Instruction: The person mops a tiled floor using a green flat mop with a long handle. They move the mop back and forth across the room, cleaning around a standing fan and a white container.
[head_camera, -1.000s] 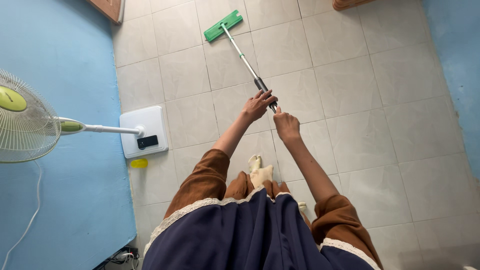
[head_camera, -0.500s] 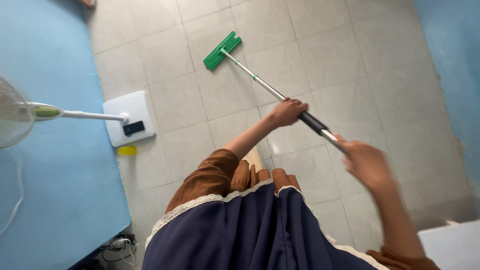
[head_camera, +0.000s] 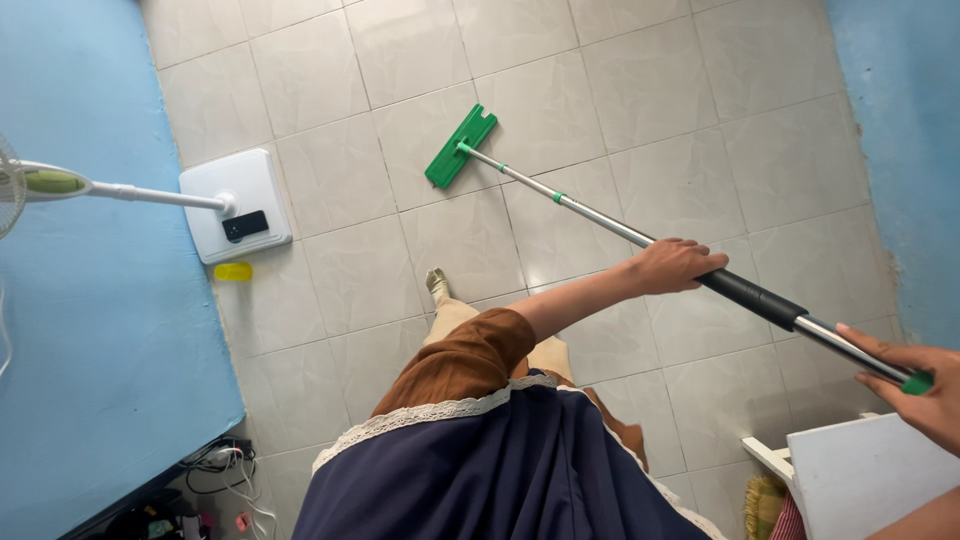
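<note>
Green plastic and bare metal fill most of my view: a flat mop (head_camera: 640, 235) lies slantwise across the pale tiled floor (head_camera: 700, 120), its green head (head_camera: 460, 147) flat on the tiles up ahead, its silver pole running back toward the lower right. I see the left hand (head_camera: 675, 266) closed over the pole just where the black foam sleeve (head_camera: 750, 293) begins, fingers wrapped fully round it. The right hand (head_camera: 915, 385) sits at the very top of the pole, at the frame's right edge; its fingers curl loosely about the green end cap (head_camera: 917, 383), and the thumb side is cut off, so I cannot tell how firmly it grips. A socked foot (head_camera: 438, 287) stands on the tiles below the left forearm. To the left, a pedestal fan's white square base (head_camera: 240, 203) rests against the blue wall (head_camera: 90, 320), with a small yellow object (head_camera: 233, 271) just beside it. A white furniture corner (head_camera: 860, 470) shows under the right hand.
</note>
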